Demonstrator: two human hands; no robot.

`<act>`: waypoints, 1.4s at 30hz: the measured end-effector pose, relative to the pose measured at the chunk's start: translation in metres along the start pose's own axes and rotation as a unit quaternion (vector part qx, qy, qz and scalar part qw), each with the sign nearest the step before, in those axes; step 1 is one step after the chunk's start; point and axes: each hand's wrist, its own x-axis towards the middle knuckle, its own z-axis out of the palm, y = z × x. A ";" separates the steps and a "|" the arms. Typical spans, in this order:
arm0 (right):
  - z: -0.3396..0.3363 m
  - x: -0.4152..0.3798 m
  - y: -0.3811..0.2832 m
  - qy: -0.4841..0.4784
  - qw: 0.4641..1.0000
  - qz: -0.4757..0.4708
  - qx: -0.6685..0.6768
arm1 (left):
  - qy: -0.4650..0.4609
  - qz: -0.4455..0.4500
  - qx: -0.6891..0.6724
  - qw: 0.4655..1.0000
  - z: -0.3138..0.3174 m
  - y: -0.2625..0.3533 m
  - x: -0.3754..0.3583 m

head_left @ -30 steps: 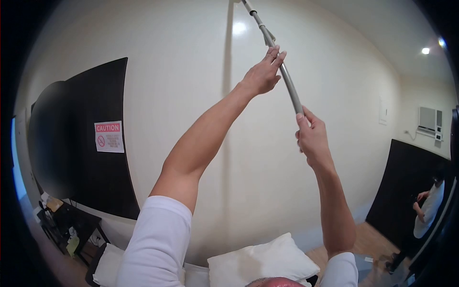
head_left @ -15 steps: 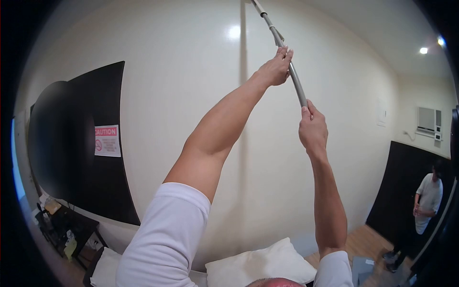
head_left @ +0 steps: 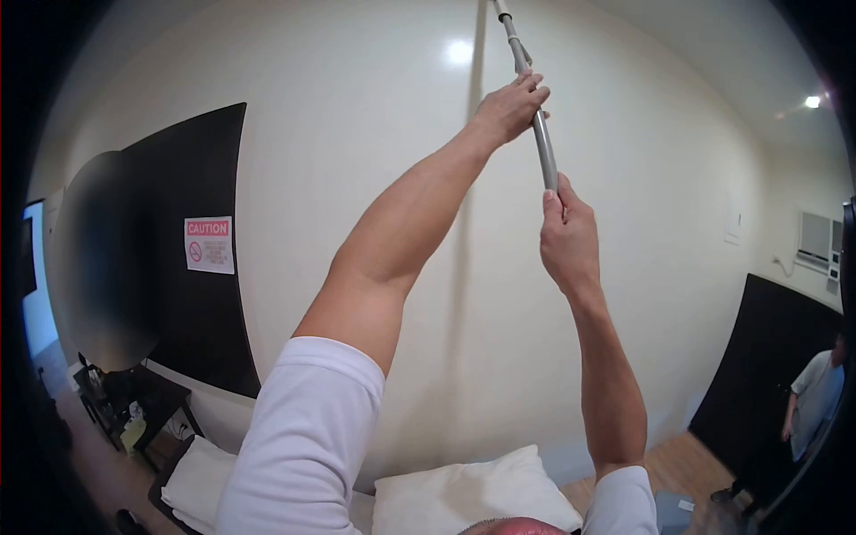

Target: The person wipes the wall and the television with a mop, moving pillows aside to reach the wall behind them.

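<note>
Before the pale wall (head_left: 660,223), a grey pole (head_left: 546,152) rises centrally out of view. Steady handling favours well-spaced hands, the upper guiding, the lower supporting. Left hand (head_left: 515,107) curls round the pole, arm slanting up rightward; right hand (head_left: 571,245), lower, wraps its near end, forearm nearly upright.

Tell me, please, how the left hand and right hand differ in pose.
The left hand sits higher on the gray pole; the right hand holds its lowest visible part. The left forearm slants strongly, while the right forearm is nearer upright. Both hands are on the pole.
</note>
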 end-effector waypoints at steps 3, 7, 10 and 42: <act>0.009 -0.006 -0.012 0.006 1.000 -0.030 -0.002 | 0.013 0.021 0.021 0.999 -0.024 -0.002 -0.004; 0.018 -0.021 -0.036 0.007 1.000 -0.025 -0.009 | -0.010 0.004 0.029 1.000 -0.054 0.000 -0.012; 0.017 -0.038 -0.047 0.017 0.999 -0.031 -0.007 | -0.006 0.000 0.020 1.000 -0.069 0.007 -0.016; 0.067 -0.009 -0.023 0.063 0.993 -0.037 -0.091 | 0.152 -0.027 -0.005 0.988 -0.028 -0.065 -0.055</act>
